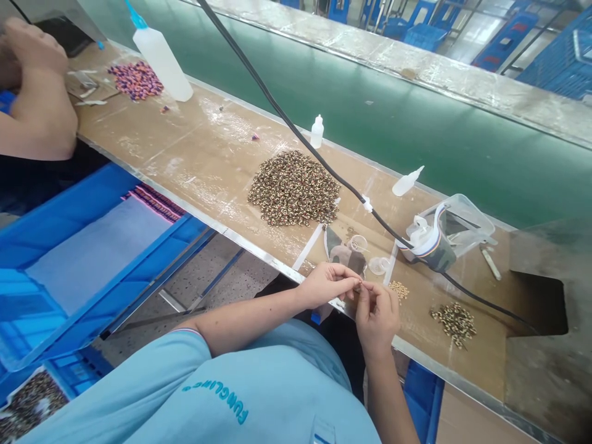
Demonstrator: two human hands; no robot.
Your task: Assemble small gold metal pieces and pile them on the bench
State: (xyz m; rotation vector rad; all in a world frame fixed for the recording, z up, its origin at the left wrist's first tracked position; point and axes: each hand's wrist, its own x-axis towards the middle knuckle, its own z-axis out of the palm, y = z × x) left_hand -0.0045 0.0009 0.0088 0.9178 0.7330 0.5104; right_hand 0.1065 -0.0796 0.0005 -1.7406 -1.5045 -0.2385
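Observation:
At the near edge of the bench my left hand (pixel 329 285) and my right hand (pixel 378 311) meet, fingertips pinched together. Whatever sits between them is too small and covered to name. Just beyond my fingers lie a grey cloth-like piece (pixel 337 246), a small clear round cup (pixel 357 244) and a clear round lid or dish (pixel 378 266). Beside my right hand is a little pile of yellowish beads (pixel 398 290). A large heap of small gold-and-dark ring-like pieces (pixel 295 188) rises further back, and a smaller pile of similar pieces (pixel 456 323) is off to the right.
White squeeze bottles stand or lie on the bench (pixel 208 166): a big one (pixel 164 65), a small one (pixel 317 131) and a tipped one (pixel 407 182). A black cable (pixel 277 111) crosses above, near a clear plastic box (pixel 467 225). Another person's arm (pixel 41 105) rests at left, over a blue crate (pixel 92 246).

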